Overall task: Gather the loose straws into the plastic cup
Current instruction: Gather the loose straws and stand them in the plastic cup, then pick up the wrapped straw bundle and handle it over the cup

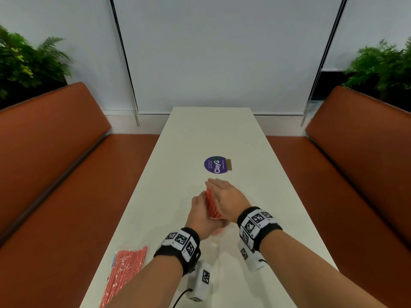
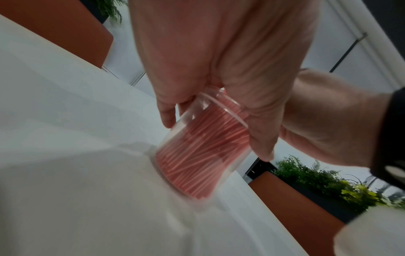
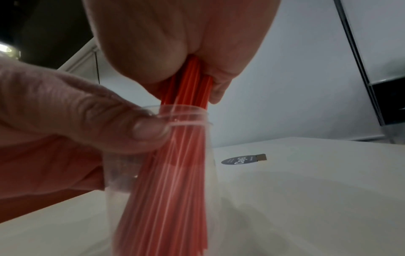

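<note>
The left hand [image 1: 201,215] gripped the clear plastic cup [image 3: 162,173]; the right hand [image 1: 224,197] clasped the red straw bundle [image 3: 175,173] inside. Pressing sideways might tip the light cup.

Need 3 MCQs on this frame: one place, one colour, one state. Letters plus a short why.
1. Where does the bag of spare straws lie on the table?
A. near left edge
B. far end
C. on the purple sticker

2. What colour are the straws in the plastic cup?
A. blue
B. red-orange
C. green

3. What is the left hand doing?
A. lying flat on the table
B. gripping the cup near its rim
C. hanging idle

Key:
1 A: the head view shows the bag at the near left edge, beside the left forearm.
2 B: the right wrist view shows red-orange straws inside the clear cup.
3 B: the left thumb and fingers wrap the cup while the right hand holds the bundle above it.
</note>
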The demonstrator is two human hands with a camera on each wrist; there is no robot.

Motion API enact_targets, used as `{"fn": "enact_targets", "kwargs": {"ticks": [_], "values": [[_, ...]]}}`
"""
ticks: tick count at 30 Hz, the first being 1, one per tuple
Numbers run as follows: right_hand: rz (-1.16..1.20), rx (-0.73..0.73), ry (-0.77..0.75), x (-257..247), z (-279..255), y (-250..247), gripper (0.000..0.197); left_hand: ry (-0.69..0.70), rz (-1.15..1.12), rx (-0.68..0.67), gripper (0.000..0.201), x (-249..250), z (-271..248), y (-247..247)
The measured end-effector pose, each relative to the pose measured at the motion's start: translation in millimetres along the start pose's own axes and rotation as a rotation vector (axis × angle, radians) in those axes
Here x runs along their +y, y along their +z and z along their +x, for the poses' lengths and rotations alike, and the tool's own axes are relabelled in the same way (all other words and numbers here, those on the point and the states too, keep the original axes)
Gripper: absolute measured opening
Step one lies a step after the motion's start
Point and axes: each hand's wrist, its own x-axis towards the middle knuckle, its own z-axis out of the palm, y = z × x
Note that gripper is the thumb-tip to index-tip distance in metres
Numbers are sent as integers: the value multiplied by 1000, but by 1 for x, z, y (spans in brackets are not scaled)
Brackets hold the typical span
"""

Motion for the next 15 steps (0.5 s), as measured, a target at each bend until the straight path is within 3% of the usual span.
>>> {"fn": "enact_targets", "kwargs": {"ticks": [2,5,8,11,15], "values": [[-51,-2,-12,0,0,0,44,2,7,12,89,1,-2,0],[-142,-118,-2,-1,-1,-1,52,-10,0,8,94,3,-4,1],[-188,-183,14,-5,-1,-9,68,-38,17,-17,109,7,-6,-3],[-193,-176,20,-14,-3,-18,95,-77,81,-54,129,10,-12,-12],[-183,-32,-46,-41,-1,-29,88,-157,163,-71,140,8,-26,-31]]}}
